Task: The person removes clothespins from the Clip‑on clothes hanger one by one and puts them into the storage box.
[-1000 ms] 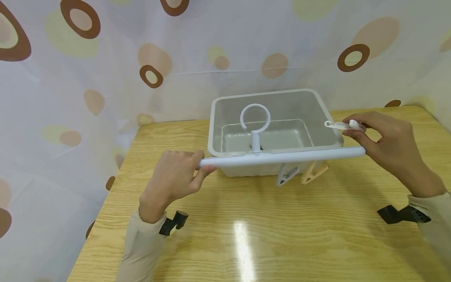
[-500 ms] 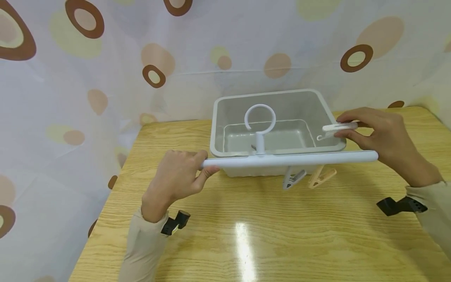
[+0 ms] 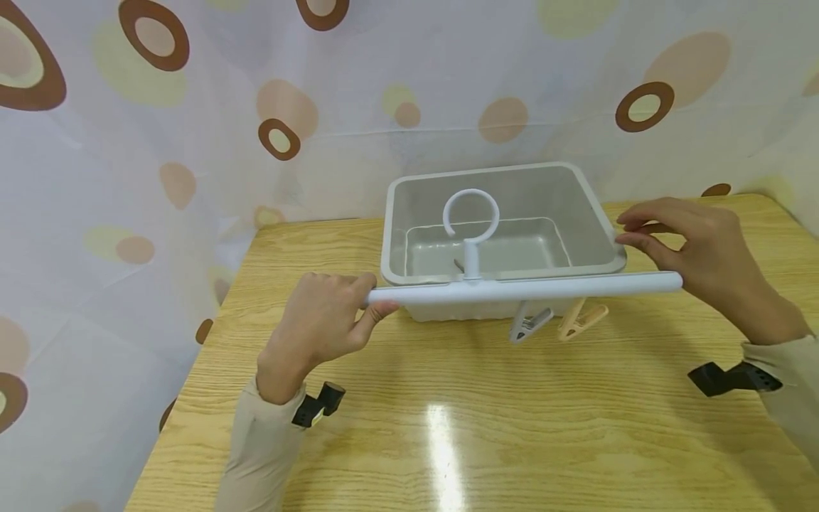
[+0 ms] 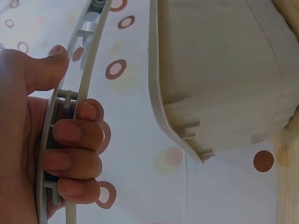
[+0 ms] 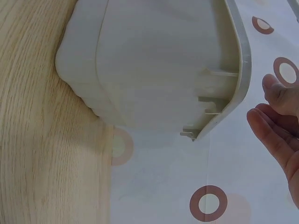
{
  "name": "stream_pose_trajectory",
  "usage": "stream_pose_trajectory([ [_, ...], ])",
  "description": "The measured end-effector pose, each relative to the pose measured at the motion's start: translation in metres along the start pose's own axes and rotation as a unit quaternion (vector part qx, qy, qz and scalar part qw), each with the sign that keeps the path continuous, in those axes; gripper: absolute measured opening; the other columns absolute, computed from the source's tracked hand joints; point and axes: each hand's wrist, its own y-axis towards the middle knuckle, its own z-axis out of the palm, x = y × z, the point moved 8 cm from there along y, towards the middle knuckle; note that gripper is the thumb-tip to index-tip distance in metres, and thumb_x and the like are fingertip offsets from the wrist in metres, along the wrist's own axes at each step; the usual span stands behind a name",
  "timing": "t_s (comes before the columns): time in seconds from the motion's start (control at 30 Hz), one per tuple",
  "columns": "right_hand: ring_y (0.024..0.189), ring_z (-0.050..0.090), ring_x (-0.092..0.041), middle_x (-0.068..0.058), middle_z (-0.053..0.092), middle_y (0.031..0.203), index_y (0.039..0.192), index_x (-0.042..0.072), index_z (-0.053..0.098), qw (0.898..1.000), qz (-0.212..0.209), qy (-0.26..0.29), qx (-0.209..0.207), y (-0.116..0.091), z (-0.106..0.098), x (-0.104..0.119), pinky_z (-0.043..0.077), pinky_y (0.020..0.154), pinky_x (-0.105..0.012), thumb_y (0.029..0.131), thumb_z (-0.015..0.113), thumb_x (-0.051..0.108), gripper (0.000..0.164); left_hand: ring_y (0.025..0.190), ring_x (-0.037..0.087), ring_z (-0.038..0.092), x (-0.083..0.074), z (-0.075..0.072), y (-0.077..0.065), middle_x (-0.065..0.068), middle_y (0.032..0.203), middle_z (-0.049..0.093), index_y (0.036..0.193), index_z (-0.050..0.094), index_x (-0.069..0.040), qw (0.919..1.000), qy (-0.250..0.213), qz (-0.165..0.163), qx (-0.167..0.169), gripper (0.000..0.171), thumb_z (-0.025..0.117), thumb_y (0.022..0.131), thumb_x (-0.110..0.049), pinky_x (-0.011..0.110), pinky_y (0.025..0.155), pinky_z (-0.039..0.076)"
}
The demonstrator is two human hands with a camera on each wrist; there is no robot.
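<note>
Release of white clip by right hand (image 3: 713,256), presumably into bin (image 3: 544,195); now out of view. Empty, parted fingers (image 5: 272,138) beside bin's right rim. Grip by left hand (image 3: 326,316) on hanger (image 3: 537,287) in front of bin.

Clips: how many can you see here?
2: the grey clip and, right of it, the peach clip, both below the bar. More may be hidden in the bin; a small piece behind the hook is unclear.

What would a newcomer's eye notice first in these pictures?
Probably the white hanger, its round hook seen against the grey bin and one end gripped by the left hand. Below it are a grey clip and a tan clip. The right hand, holding nothing, is near the bin's right side.
</note>
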Motion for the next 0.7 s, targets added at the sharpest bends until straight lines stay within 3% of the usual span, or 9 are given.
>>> stream_pose_trajectory([
  [0.1,0.091,0.052,0.018,-0.012,0.070,0.091,0.094,-0.003,0.071,1.000,-0.002,0.003,-0.012,-0.002,-0.003,0.000,0.040,0.080,-0.003,0.088,0.056,0.048,0.053,0.043,0.008,0.024,0.000,0.001,0.000,-0.008,0.052,0.028,0.065,0.040,-0.012,1.0000,0.000,0.000,0.002,0.066,0.013,0.097,-0.064,0.026,0.039,0.021],
  [0.23,0.093,0.051,0.020,-0.013,0.070,0.090,0.094,-0.004,0.070,1.000,-0.001,-0.008,-0.008,-0.004,-0.006,0.000,0.039,0.080,-0.003,0.091,0.053,0.049,0.056,0.043,0.008,0.024,0.000,0.001,0.000,-0.007,0.052,0.028,0.065,0.040,-0.012,1.0000,-0.001,0.000,0.004,0.066,0.013,0.097,-0.064,0.026,0.039,0.021],
  [0.43,0.095,0.050,0.020,-0.018,0.069,0.086,0.094,-0.004,0.070,1.000,-0.001,-0.014,-0.016,-0.010,-0.014,-0.003,0.038,0.082,-0.005,0.094,0.060,0.039,0.045,0.043,0.007,0.023,0.000,0.002,0.000,-0.008,0.053,0.026,0.065,0.040,-0.012,1.0000,-0.007,0.000,0.002,0.066,0.013,0.097,-0.064,0.025,0.039,0.020],
  [0.7,0.096,0.048,0.021,-0.019,0.069,0.086,0.095,-0.004,0.070,0.999,0.016,-0.029,-0.021,-0.024,-0.020,-0.008,0.035,0.084,-0.005,0.088,0.071,0.016,0.021,0.043,0.008,0.022,0.001,0.002,-0.001,-0.008,0.052,0.026,0.065,0.040,-0.012,1.0000,-0.002,0.005,0.001,0.066,0.013,0.097,-0.063,0.025,0.039,0.020],
])
